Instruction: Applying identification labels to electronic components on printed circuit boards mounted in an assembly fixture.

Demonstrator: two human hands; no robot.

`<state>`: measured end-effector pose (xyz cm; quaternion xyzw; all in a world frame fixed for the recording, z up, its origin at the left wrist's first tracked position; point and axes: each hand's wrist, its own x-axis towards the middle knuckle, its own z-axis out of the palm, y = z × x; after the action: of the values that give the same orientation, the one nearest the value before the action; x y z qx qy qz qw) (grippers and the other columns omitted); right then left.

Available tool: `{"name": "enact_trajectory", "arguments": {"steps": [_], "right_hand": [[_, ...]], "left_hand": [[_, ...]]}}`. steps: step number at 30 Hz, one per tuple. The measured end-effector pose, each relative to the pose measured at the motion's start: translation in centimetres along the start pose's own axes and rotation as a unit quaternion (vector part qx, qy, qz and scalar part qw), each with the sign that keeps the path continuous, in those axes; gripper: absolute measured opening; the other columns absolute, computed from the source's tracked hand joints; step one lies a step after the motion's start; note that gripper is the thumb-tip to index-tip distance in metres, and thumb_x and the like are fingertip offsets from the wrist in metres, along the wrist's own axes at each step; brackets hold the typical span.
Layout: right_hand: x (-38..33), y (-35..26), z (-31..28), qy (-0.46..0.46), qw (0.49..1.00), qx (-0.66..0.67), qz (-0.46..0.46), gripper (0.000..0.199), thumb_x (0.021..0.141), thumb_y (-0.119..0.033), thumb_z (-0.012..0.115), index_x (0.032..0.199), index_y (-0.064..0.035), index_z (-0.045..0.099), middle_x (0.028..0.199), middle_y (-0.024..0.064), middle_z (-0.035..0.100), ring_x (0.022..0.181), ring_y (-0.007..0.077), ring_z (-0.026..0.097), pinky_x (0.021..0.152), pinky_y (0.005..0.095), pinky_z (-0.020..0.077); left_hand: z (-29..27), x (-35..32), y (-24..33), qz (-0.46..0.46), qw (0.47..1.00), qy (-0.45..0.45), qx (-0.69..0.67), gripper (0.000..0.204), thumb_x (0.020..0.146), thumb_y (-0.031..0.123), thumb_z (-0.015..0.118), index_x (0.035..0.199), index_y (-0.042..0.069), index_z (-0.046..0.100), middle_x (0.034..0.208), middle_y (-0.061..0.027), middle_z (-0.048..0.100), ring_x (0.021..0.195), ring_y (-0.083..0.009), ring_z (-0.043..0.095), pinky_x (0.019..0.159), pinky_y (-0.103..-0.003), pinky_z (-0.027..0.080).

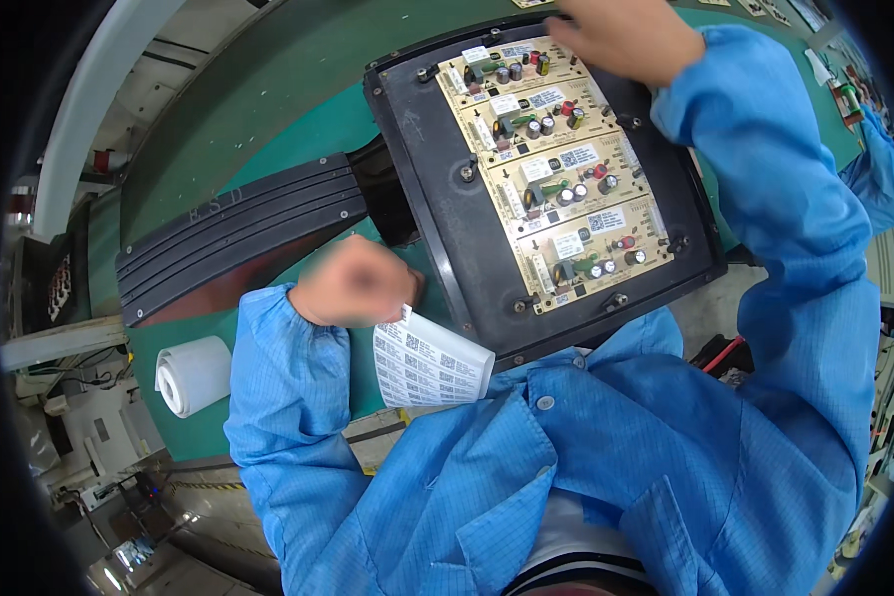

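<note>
My left hand (pixel 356 282), partly blurred, is closed at the upper corner of a white sheet of printed labels (pixel 432 363). The sheet hangs curved down beside the near left edge of a black tray (pixel 437 214). In that tray lies a panel of several tan circuit boards (pixel 581 194), joined in a column and carrying capacitors, white blocks and small labels. Over the far end of the panel is my right hand (pixel 631 38), cut by the picture's upper edge. Its fingers are bent and mostly hidden, so I cannot see whether they hold anything.
A roll of white material (pixel 193 375) lies on the green mat (pixel 298 149) at the left. Next to it runs a ridged black rail (pixel 243 233). Black posts (pixel 468 174) stick up around the panel. Another person's blue sleeve (pixel 882 174) shows at the far right.
</note>
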<state>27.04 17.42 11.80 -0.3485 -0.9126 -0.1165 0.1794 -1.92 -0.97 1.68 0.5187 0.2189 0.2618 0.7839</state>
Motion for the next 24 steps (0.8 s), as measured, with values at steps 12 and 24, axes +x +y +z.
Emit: {"name": "enact_trajectory", "arguments": {"steps": [12, 24], "right_hand": [[-1.5, -5.2, 0.4, -0.1, 0.96, 0.221, -0.136, 0.054, 0.097, -0.039, 0.048, 0.123, 0.0074, 0.055, 0.127, 0.0338, 0.042, 0.123, 0.0453, 0.039, 0.107, 0.0469, 0.0304], [-2.6, -3.6, -0.7, -0.116, 0.949, 0.263, -0.129, 0.054, 0.095, -0.044, 0.047, 0.128, -0.0012, 0.054, 0.129, 0.0339, 0.042, 0.124, 0.0464, 0.038, 0.107, 0.0489, 0.0297]], "left_hand": [[0.1, 0.2, -0.1, 0.009, 1.0, -0.009, -0.015, 0.03, 0.085, 0.013, 0.07, 0.065, -0.003, 0.055, 0.063, -0.0072, 0.053, 0.062, -0.0145, 0.046, 0.058, -0.03, 0.034], [0.2, 0.3, 0.4, 0.005, 1.0, -0.002, 0.014, 0.036, 0.085, 0.02, 0.072, 0.062, -0.001, 0.053, 0.061, -0.0089, 0.055, 0.061, -0.0171, 0.047, 0.058, -0.032, 0.035]]}}
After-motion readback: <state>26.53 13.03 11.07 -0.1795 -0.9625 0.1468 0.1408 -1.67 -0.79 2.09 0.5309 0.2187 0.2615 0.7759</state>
